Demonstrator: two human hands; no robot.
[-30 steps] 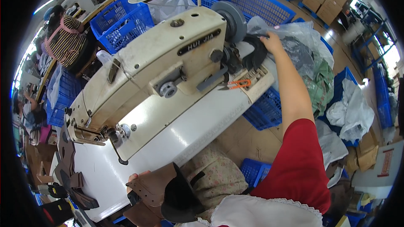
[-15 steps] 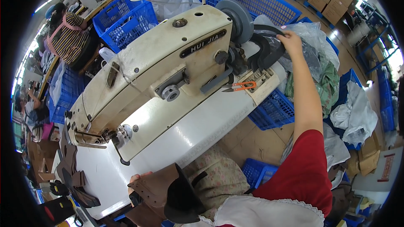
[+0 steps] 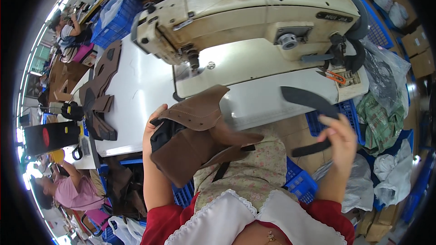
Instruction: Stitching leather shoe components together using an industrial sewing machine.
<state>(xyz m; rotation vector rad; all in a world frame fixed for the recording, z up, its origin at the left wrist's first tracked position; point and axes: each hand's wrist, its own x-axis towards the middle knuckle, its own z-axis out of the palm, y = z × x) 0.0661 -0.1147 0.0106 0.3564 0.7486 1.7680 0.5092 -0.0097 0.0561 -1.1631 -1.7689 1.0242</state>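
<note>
In my left hand [image 3: 151,126] is a brown leather shoe upper [image 3: 181,152] with punched holes and a black lining. That hand's fingers are wrapped round its left edge, partly hidden behind it. My right hand [image 3: 341,139] pinches a curved black strip [image 3: 305,96], which bends round to a lower end left of the fingers. Ahead of both hands stands a cream sewing machine [image 3: 245,16] on a white table [image 3: 136,86]. More dark curved strips [image 3: 355,56] hang by the machine's right end.
Orange-handled thread snips [image 3: 336,77] lie at the table's right end. Brown leather pieces [image 3: 97,91] are piled at its left edge. Blue crates [image 3: 300,180] and plastic bags [image 3: 383,75] crowd the floor to the right. Another person [image 3: 79,189] sits at the lower left.
My right hand has come back from the machine's right end toward me, bringing a black strip. My left hand has raised the leather upper, and the view has swung left.
</note>
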